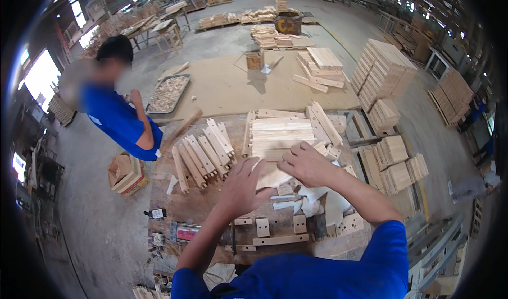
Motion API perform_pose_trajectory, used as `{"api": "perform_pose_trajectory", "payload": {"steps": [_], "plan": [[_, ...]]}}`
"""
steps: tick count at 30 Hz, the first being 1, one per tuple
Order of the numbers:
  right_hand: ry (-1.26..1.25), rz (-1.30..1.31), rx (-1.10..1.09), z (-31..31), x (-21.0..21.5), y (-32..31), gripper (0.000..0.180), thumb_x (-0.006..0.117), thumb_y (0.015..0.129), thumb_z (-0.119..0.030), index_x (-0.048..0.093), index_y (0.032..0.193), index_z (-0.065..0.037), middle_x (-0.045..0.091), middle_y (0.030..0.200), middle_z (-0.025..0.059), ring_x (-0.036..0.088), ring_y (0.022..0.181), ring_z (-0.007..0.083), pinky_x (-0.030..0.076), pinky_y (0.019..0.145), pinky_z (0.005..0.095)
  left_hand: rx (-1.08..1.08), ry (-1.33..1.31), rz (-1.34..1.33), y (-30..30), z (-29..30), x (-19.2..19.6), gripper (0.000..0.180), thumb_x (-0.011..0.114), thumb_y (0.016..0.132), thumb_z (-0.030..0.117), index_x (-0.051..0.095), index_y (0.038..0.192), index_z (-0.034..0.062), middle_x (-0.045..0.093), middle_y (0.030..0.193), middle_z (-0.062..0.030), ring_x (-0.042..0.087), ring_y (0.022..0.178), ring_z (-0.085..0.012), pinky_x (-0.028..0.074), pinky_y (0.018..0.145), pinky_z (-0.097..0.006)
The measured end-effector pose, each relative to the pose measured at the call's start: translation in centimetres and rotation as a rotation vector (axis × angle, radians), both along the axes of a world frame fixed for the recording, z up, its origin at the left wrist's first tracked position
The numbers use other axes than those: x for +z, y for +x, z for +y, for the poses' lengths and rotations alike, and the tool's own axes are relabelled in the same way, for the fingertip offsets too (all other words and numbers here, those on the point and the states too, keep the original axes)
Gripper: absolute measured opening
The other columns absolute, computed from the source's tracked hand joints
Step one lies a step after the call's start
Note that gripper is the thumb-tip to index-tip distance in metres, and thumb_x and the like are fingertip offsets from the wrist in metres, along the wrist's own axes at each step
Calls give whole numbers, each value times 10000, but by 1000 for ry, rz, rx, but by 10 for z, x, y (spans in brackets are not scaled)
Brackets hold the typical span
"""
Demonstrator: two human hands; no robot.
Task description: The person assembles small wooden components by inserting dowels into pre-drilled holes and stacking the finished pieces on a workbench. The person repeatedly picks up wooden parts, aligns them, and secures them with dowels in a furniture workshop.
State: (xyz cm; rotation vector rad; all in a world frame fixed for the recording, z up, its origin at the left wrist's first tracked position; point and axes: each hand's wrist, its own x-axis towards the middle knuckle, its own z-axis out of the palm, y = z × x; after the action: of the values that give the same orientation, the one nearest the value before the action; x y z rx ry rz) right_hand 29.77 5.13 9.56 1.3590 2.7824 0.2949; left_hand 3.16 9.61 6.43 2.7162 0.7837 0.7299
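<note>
Wore a blue shirt (296,275), nearest the camera, close against the front edge of the bench (211,206). Reached with the left hand (241,190) to the left side of a pale piece (272,178), and with the right hand (307,164) to its far right corner, just in front of a stack of wooden strips (280,132). Showed the left thumb well apart from its fingers and the right fingers bent; could not tell grasping from mere touching with either. Nor could tell wood from cloth in the bright blur between the hands.

Risked losing hold of the pale piece by pressing unevenly from two sides. Might have pushed the stack askew with the right fingers, for want of room. Had slotted sticks (203,156) just beside the left hand, laid loosely side by side; could have scattered them with a leftward sweep. Had rumpled white scraps (315,193) close under the right forearm (349,188); might have snagged or dragged one along. Had drilled blocks (263,227) between body and hands; could have knocked them by leaning further in.
</note>
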Motion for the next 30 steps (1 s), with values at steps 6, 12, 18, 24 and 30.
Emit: {"api": "perform_pose_trajectory", "payload": {"steps": [6,12,18,24,30], "plan": [[152,107,180,-15,10,-12,379,640,835,-180,712,1207,-195,653,1183,84,587,1115,309,439,968,481,-241,-1082,-28,27,-1,-26,628,741,914,461,643,1320,-8,736,1167,-153,671,1062,-238,516,993,-388],[364,562,-241,-45,-12,-31,516,660,893,-87,589,1402,-38,595,1333,224,539,1304,423,402,1124,553,-193,-1506,-716,49,-42,-59,366,695,921,173,609,1233,2,691,890,-61,671,730,-129,556,623,-317],[-538,1717,-468,-34,-91,-47,563,654,1080,-313,487,1507,13,651,1319,121,627,1141,181,499,957,313,-111,-1253,-812,57,-42,-85,294,646,962,158,602,1191,-21,692,898,-70,686,785,-159,552,680,-319],[-371,1721,-549,-50,-101,-34,465,637,1074,-199,512,1467,16,660,1296,124,627,1125,172,507,945,315,58,-842,-665,85,-55,-84,335,695,937,135,618,1226,-17,732,1028,-148,712,972,-255,551,842,-395],[-63,1595,-704,-37,-79,-80,438,776,854,-118,643,1241,38,760,1049,162,737,952,235,593,871,375,175,-862,-585,80,-72,-100,292,756,884,73,648,1140,-18,711,1075,-132,682,1057,-195,563,906,-384]]}}
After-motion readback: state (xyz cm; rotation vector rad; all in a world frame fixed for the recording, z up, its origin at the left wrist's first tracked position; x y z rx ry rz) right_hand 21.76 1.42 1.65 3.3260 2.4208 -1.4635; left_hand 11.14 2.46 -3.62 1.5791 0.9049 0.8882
